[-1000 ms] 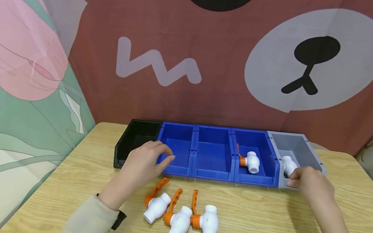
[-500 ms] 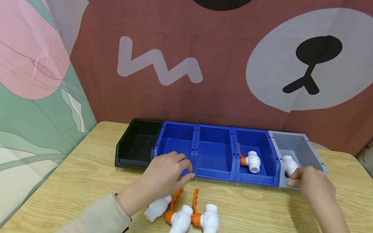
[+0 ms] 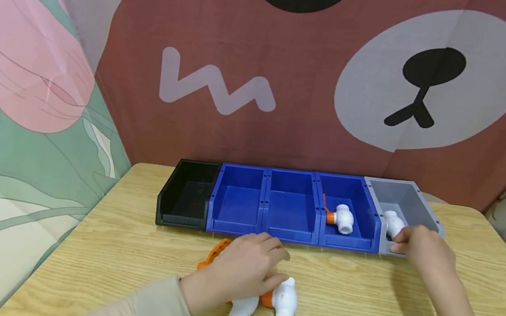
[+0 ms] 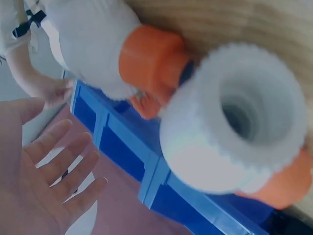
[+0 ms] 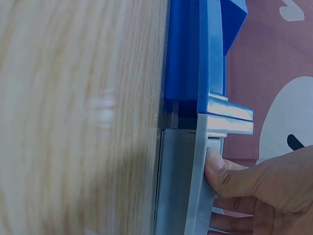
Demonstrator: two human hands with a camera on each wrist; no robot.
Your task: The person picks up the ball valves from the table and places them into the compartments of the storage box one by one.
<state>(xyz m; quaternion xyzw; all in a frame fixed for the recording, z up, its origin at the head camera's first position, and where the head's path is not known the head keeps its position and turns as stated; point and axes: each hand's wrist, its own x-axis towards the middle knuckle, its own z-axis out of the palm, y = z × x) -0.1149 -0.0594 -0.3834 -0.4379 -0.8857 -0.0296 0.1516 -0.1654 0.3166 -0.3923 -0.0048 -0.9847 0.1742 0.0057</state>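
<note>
In the head view my left hand hovers over the white ball valves with orange handles, its fingers relaxed and holding nothing. It partly hides the left valve, whose orange handle shows, and the middle valve. The right valve lies by the thumb. In the left wrist view the hand has spread fingers beside a valve body. My right hand grips the front lip of the grey bin, thumb over the rim. A white valve lies inside, next to the fingertips.
A black bin and blue bins stand in a row with the grey one at the back of the wooden table. The blue bin beside the grey one holds another valve. A printed cloth hangs behind.
My left hand has moved right and toward the person, from in front of the black and blue bins to over the valves. The right hand has stayed at the grey bin.
</note>
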